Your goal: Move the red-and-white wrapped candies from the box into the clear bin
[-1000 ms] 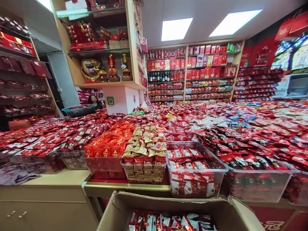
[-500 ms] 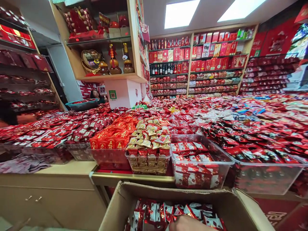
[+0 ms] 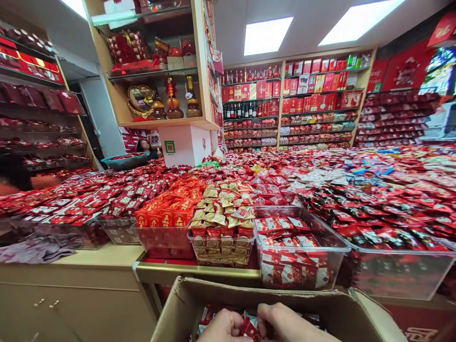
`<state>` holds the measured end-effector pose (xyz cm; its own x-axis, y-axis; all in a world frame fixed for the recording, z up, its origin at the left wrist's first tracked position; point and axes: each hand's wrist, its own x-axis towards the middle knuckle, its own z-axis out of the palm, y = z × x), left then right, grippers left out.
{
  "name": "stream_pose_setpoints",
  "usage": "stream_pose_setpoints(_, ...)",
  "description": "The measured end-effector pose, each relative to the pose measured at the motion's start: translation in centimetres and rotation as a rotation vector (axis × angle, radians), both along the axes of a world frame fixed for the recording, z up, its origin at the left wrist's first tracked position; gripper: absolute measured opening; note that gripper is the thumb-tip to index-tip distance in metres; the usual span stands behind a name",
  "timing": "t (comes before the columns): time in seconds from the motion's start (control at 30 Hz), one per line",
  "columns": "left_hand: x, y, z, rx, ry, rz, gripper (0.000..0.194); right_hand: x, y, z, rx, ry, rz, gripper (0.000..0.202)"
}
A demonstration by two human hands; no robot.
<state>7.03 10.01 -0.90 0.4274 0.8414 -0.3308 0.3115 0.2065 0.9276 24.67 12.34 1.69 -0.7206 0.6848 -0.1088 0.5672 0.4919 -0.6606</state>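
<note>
Both my hands are down in an open cardboard box (image 3: 192,294) at the bottom of the view. My left hand (image 3: 223,327) has its fingers curled against a small red packet (image 3: 250,328). My right hand (image 3: 287,324) closes in from the other side, its fingertips bent down at the same packet and partly hidden. Around them in the box lie more red and white packets (image 3: 210,313), mostly covered by the hands. Just beyond the box stands a clear plastic bin (image 3: 299,268), partly filled with similar red and white packets.
Beside that bin are a bin of gold packets (image 3: 221,247), a bin of red packets (image 3: 166,237) and a bin of dark red packets (image 3: 399,266). A metal-edged table rim (image 3: 199,271) runs behind the box. A cloth (image 3: 35,249) lies on the left counter.
My left hand has come into the box, beside the right one. The right hand now shows more fully, and a red packet is between them. The view has tilted slightly upward.
</note>
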Motion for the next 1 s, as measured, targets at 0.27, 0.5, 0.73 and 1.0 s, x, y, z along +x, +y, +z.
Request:
stream_pose_setpoints(0.27, 0.4, -0.2, 3.4, 0.115, -0.098, 0.270, 0.036, 1.0, 0.4, 1.1, -0.241, 0.398, -0.145, 0.017)
stream_pose_setpoints(0.5, 0.3, -0.2, 3.8, 0.161, -0.116, 0.268, 0.035, 0.9, 0.5, 1.3, -0.262, 0.434, -0.179, 0.020)
stream_pose_setpoints(0.73, 0.6, 0.1, 3.4, 0.047, -0.048, 0.251, 0.035, 0.6, -2.1, 2.4, 0.697, -0.027, 0.079, 0.028)
stream_pose_setpoints(1.0, 1.5, -0.7, 4.5, -0.189, -0.195, 0.282, 0.046, 1.7, -3.2, 5.4, 1.052, -0.030, 0.293, 0.012)
